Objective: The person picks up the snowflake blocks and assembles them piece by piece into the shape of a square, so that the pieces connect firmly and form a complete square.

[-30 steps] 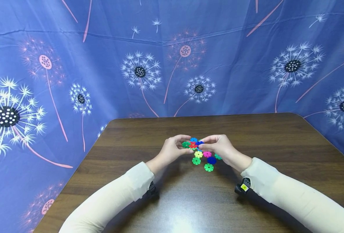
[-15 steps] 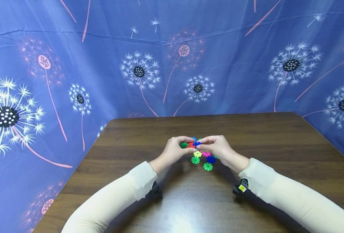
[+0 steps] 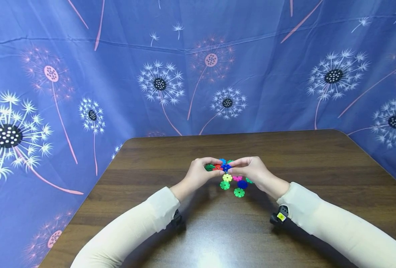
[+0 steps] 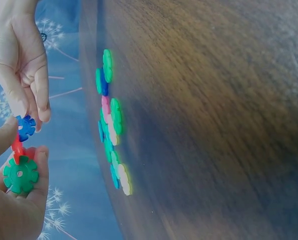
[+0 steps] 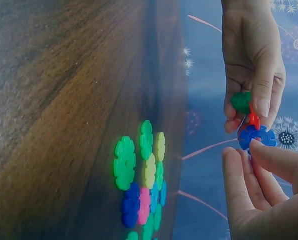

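Fingertips (image 5: 262, 106) crept closer: left hand (image 3: 198, 171) pinching red notched plastic disc (image 5: 254, 120), right hand (image 3: 257, 172) pinching blue notched plastic disc (image 5: 249, 135), so push straight.

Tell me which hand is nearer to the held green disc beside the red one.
Left: the left hand has the green disc within its grip; the right hand is farther off, pinching the blue disc beyond the red disc.
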`<state>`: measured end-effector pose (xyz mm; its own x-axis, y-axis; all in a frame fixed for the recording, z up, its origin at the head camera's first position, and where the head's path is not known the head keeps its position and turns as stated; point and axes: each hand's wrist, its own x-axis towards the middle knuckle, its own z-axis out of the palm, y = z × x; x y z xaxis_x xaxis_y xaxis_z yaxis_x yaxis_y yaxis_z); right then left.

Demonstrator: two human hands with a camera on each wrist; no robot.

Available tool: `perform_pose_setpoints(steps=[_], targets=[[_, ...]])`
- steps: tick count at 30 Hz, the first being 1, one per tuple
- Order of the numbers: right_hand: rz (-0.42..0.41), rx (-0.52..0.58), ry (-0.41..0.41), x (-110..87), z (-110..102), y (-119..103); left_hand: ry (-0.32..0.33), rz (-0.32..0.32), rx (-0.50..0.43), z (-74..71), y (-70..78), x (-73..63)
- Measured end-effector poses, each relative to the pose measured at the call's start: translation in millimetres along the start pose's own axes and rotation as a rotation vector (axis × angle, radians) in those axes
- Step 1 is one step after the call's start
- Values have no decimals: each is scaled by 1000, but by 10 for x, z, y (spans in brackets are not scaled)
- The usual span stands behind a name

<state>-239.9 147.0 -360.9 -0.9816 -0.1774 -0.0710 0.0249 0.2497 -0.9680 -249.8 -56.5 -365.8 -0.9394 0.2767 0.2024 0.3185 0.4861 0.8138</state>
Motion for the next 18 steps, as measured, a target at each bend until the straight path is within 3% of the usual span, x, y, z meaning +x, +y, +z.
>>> perform_pose_setpoints(steps=[6,18], targets=[[-12,23,-23,9,-77,36,5,15,-3,-10,-22,-2],[-6,-84,-74,55,-357,124,3,51,-17,-22,-46,-5]])
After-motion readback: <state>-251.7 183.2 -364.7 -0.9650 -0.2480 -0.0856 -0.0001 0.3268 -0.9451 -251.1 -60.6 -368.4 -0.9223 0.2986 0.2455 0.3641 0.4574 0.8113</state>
